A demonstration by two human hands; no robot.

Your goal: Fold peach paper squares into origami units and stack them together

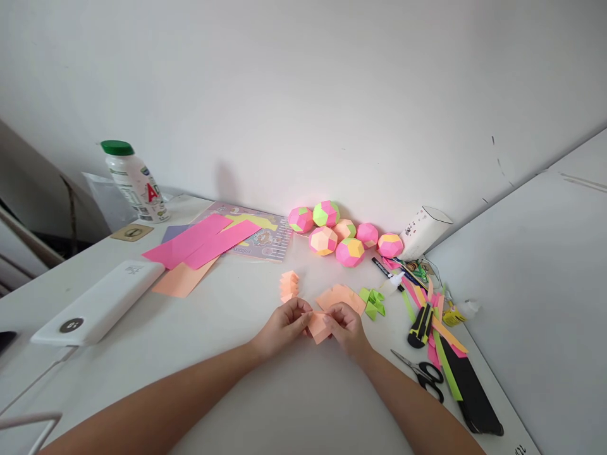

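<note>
My left hand (284,323) and my right hand (347,327) meet at the middle of the white table (246,392). Both pinch a small folded orange paper piece (318,328) between their fingertips. Just behind it lie flat orange paper pieces (342,296) and a small stack of folded orange units (289,285). Folded green paper bits (374,302) lie to the right of my right hand.
Several pink, green and orange paper balls (341,239) sit by the wall. Pink paper strips (203,243) and a booklet lie at left, with a white power bank (97,303) and a green-capped bottle (135,182). Scissors (424,374), a utility knife (420,327), paper strips and a white cup (424,230) are at right.
</note>
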